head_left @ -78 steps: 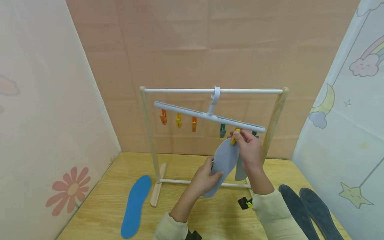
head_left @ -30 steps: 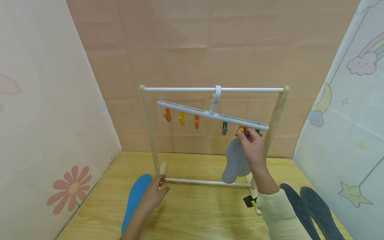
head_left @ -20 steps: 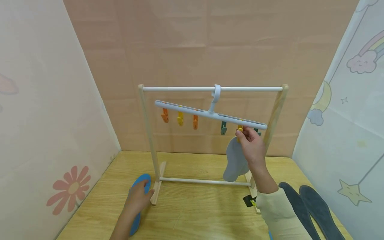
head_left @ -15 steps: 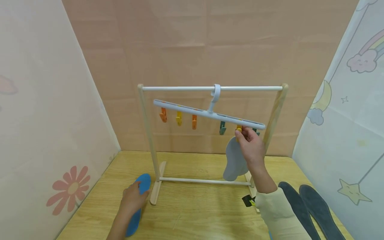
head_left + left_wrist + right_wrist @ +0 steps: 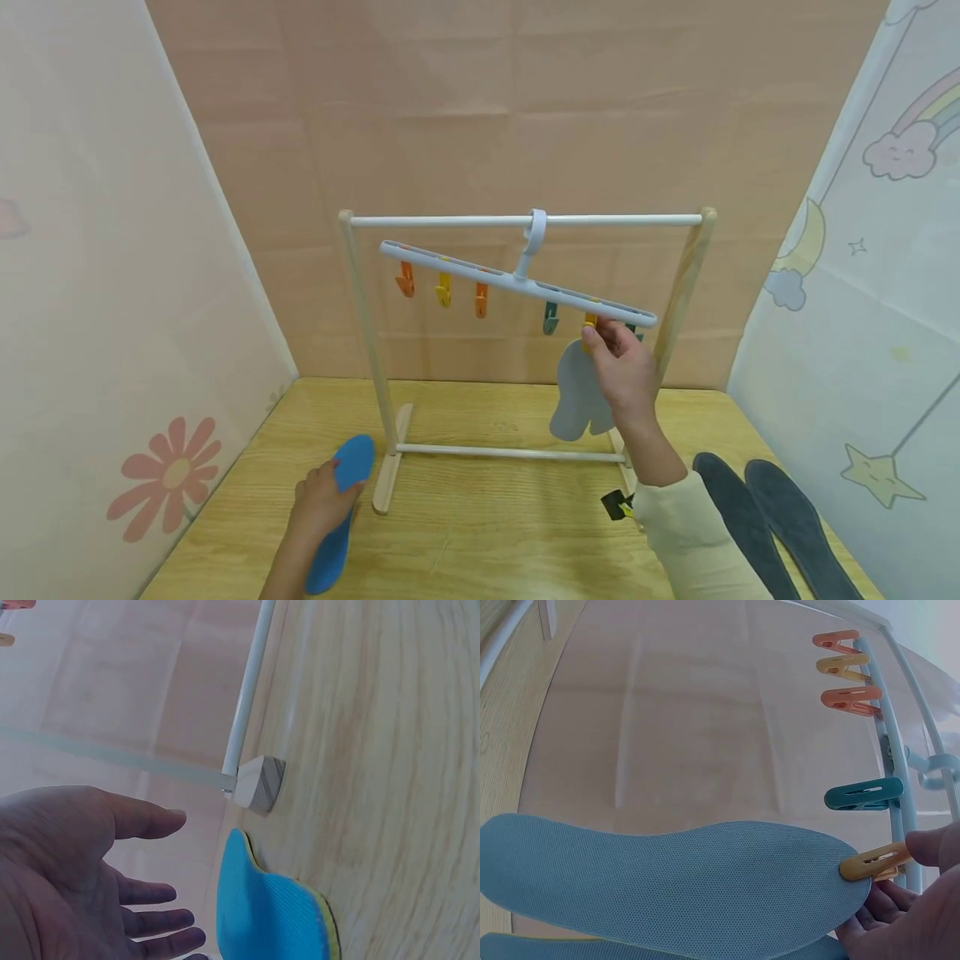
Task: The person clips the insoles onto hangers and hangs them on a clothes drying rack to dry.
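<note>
My right hand (image 5: pixel 626 362) pinches the yellow clip (image 5: pixel 874 861) on the hanger (image 5: pixel 517 283), which tilts down to the right. From that clip hangs a light grey insole (image 5: pixel 573 392), bluish in the right wrist view, its top edge at the clip. Another grey insole (image 5: pixel 600 417) hangs partly hidden just behind it. My left hand (image 5: pixel 322 500) is at the blue insole (image 5: pixel 330 554) on the table. In the left wrist view its fingers are spread and loosely extended, with a gap between them and the insole.
A wooden rack (image 5: pixel 367 333) with white rods carries the hanger. Orange, yellow and green clips (image 5: pixel 551 318) hang along it. Two dark grey insoles (image 5: pixel 798 517) lie on the table at the right. A small black object (image 5: pixel 615 504) sits by the rack's right foot.
My left hand has let go of the grey insole and moved left and down to the blue insole. The grey insole now hangs from the yellow clip, my right hand still on it.
</note>
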Available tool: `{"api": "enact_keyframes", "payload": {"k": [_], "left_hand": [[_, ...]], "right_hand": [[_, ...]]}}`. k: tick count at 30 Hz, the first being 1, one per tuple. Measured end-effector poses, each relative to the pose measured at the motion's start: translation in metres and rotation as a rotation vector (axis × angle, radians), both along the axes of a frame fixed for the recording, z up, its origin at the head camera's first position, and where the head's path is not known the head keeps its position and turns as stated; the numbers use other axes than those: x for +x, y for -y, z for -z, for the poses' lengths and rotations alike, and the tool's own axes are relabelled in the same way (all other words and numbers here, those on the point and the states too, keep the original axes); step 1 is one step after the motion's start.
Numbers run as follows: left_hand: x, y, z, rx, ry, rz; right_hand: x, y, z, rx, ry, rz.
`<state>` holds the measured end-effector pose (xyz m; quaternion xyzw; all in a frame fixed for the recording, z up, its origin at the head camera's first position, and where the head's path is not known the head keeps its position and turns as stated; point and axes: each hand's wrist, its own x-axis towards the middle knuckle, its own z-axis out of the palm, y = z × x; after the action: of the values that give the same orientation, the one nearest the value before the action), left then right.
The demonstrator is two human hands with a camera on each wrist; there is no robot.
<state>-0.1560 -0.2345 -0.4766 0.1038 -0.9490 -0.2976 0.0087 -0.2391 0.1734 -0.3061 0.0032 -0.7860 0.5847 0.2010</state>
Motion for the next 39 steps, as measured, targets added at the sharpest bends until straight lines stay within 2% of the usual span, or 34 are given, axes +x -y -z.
{"api": "enact_keyframes", "payload": {"k": [7,15,21,26,30,39], "left_hand": [[0.000,0.002,0.003,-0.007,0.012,-0.015],[-0.001,0.006,0.008,-0.014,0.040,-0.012],[-0.001,0.009,0.014,-0.029,0.060,-0.027],[-0.001,0.010,0.015,-0.064,0.074,-0.051],[-0.001,0.012,0.016,-0.081,0.100,-0.071],[-0.001,0.011,0.020,-0.106,0.112,-0.088]], "right_hand": [[0.000,0.001,0.003,0.077,-0.017,0.022],[0.003,0.003,0.006,0.186,-0.111,0.058],[0.004,0.004,0.010,0.202,-0.162,0.082],[0.003,0.004,0.014,0.187,-0.241,0.107],[0.003,0.005,0.016,0.221,-0.299,0.129],[0.002,0.007,0.022,0.254,-0.352,0.153]]}}
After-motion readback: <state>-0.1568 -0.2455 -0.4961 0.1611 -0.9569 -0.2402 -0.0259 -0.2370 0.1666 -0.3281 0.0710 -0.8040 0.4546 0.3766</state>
